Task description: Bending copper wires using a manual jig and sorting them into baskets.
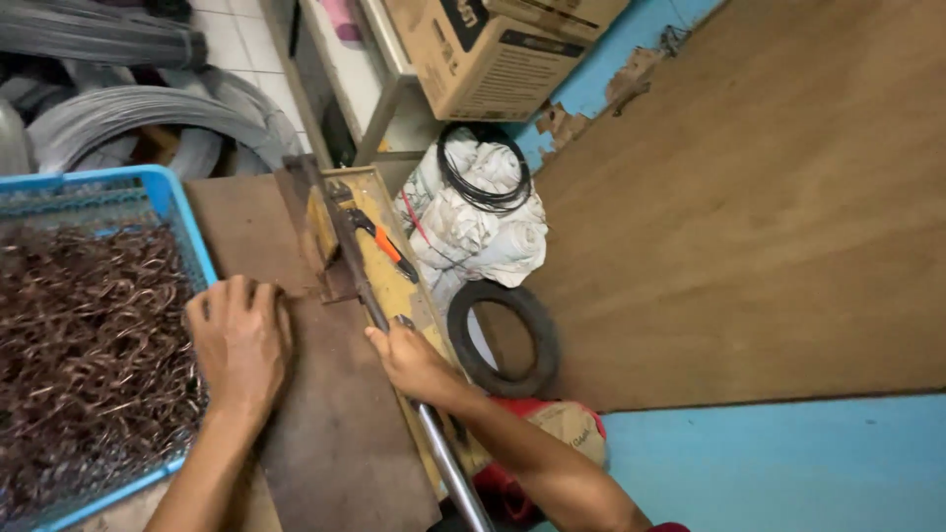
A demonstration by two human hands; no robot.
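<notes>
My left hand [239,340] lies flat, fingers together, on a brown metal plate [335,433], beside the blue crate [187,222]. My right hand [412,360] grips a long steel lever bar [448,463] that runs from a dark hinged jig [330,232] at the plate's far end down toward the frame's bottom edge. The jig sits on a yellow-painted wooden board [394,281]. Pliers with an orange handle [386,244] lie on that board, just beyond my right hand.
The blue crate holds several bent brown wire pieces [89,345]. A small black tyre [505,338], white sacks with black wire coils [483,212], cardboard boxes [493,49], grey wire coils [128,113] and a large plywood sheet [769,217] surround the bench.
</notes>
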